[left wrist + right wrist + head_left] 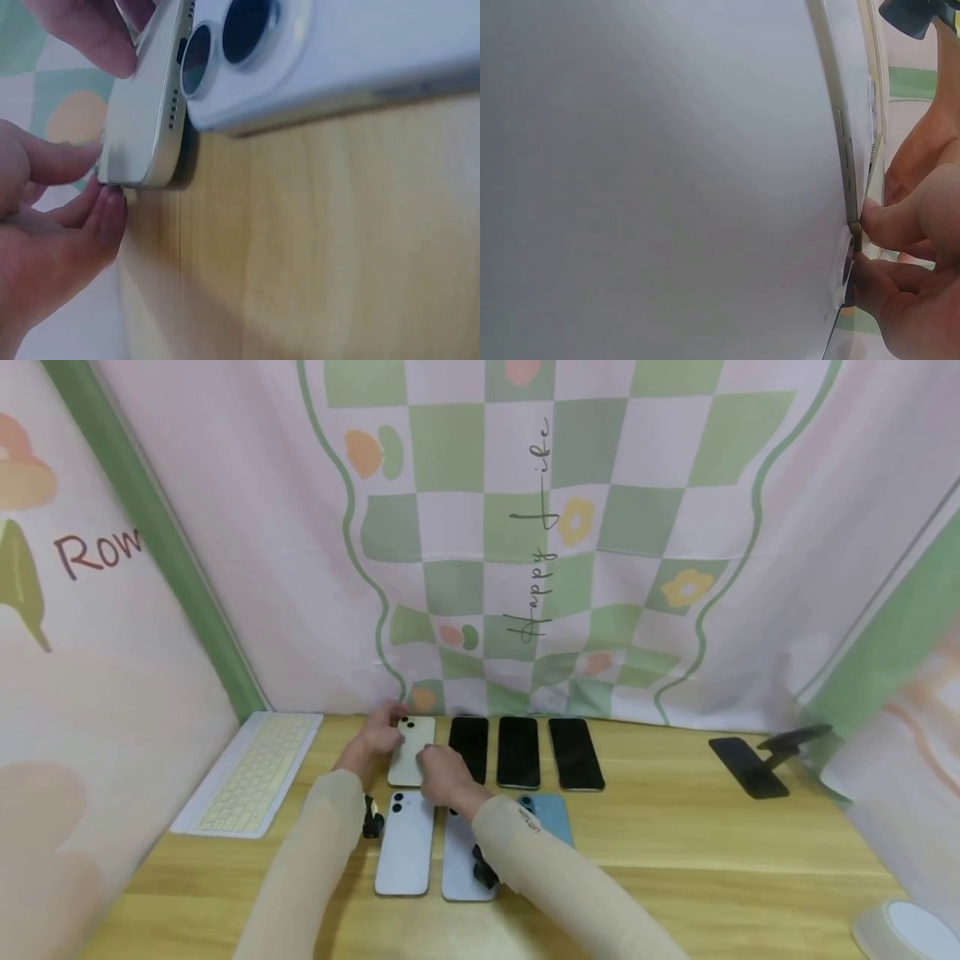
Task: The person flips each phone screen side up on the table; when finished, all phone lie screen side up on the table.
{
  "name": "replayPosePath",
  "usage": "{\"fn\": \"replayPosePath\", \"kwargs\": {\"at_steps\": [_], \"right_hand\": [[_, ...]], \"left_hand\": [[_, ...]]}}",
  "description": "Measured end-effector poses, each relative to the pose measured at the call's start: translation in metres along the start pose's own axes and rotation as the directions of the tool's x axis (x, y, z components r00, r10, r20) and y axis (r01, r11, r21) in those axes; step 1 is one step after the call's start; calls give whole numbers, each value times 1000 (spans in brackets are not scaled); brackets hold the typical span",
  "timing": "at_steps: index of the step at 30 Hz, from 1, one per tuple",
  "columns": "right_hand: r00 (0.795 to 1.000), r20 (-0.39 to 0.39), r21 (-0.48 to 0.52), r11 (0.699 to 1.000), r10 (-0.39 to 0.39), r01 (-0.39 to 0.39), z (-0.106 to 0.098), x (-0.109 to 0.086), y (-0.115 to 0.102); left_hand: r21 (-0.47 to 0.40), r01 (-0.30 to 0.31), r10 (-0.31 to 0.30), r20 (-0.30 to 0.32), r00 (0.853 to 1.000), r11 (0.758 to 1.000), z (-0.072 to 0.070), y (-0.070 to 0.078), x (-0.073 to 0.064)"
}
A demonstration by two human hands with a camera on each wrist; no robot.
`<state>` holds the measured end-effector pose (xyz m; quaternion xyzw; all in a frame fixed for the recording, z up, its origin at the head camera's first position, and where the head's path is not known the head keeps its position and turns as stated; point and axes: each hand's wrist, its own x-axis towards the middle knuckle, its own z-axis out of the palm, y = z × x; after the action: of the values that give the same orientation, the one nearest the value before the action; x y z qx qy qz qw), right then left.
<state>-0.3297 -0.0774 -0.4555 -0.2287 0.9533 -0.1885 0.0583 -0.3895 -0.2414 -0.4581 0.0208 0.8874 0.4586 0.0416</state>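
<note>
On the worktop (660, 860) at eleven o'clock, the cream phone (407, 766), probably light, stiff, slick and breakable, suits edge grips: left hand (377, 735) pinching at ten o'clock, right hand (447, 774) at three.

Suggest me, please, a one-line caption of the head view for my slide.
Left hand and right hand hold a pale phone beside three dark-screened phones on a wooden table.

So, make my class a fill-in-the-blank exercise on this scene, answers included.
The left hand and right hand touch the cream phone, whose camera side faces ____.
The keyboard lies on the ____ side of the table.
Beside the cream phone, ____ black-screened phones complete the far row.
The near row's rightmost phone is coloured ____.

Missing words: up; left; three; blue.
</note>
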Motion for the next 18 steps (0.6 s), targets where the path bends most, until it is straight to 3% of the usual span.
{"fn": "replayPosePath", "kwargs": {"at_steps": [4,7,14,18], "right_hand": [[1000,12,30,999,14,-15,-1,0,1],[1000,15,38,999,18,-19,-1,-1,1],[999,13,62,998,32,-32,-1,-1,2],[999,17,84,995,43,-45,0,-1,2]], "left_hand": [[-49,7,-8,-25,1000,999,1,0,1],[-24,4,-5,-41,999,1000,0,-2,2],[6,67,-66,-66,996,998,-1,-3,3],[9,56,-55,-64,996,998,-2,-3,2]]}}
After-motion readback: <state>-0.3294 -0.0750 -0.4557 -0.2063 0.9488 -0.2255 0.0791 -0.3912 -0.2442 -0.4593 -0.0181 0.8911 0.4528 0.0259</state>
